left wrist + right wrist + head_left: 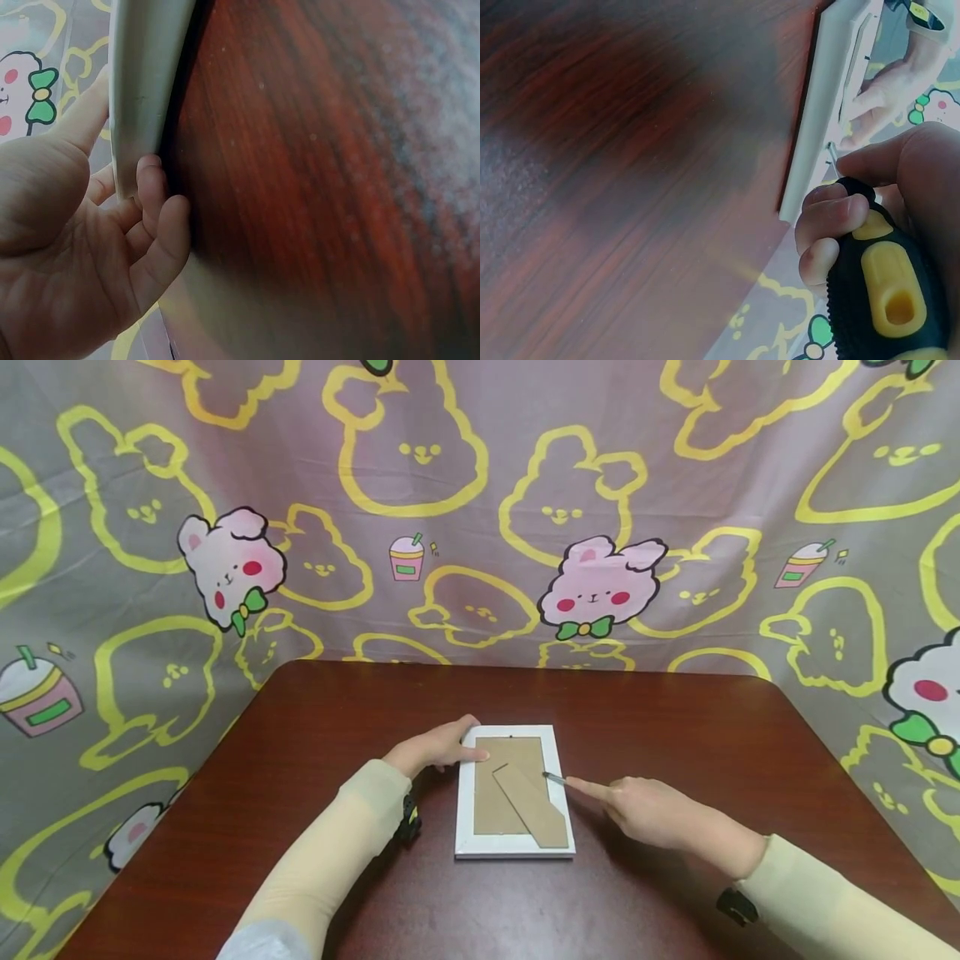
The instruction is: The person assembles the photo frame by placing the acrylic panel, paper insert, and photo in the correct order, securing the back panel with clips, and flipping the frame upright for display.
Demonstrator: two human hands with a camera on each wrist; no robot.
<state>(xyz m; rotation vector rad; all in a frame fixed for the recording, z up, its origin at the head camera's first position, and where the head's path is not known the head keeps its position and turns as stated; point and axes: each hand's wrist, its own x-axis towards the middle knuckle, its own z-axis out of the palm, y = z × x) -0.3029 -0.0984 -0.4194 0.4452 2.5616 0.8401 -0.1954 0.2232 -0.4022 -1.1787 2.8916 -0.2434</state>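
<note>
A white picture frame (465, 806) lies face down on the table. Its brown backing board (491, 802) carries a slanted easel leg (534, 810). At the upper left, my left hand (441, 747) grips the frame's side, thumb over the backing and other fingers along the outer edge. My right hand (652, 810) holds a screwdriver, its black and yellow handle (894, 289) inside the curled fingers and the index finger stretched along the shaft (556, 778). The metal tip is at the backing's right edge, where it meets the white border.
The dark red-brown wooden table (360, 693) surrounds the frame on all sides. Behind and beside it hangs a curtain (480, 460) printed with rabbits and cups. Each wrist carries a small black camera, such as the left one (409, 820).
</note>
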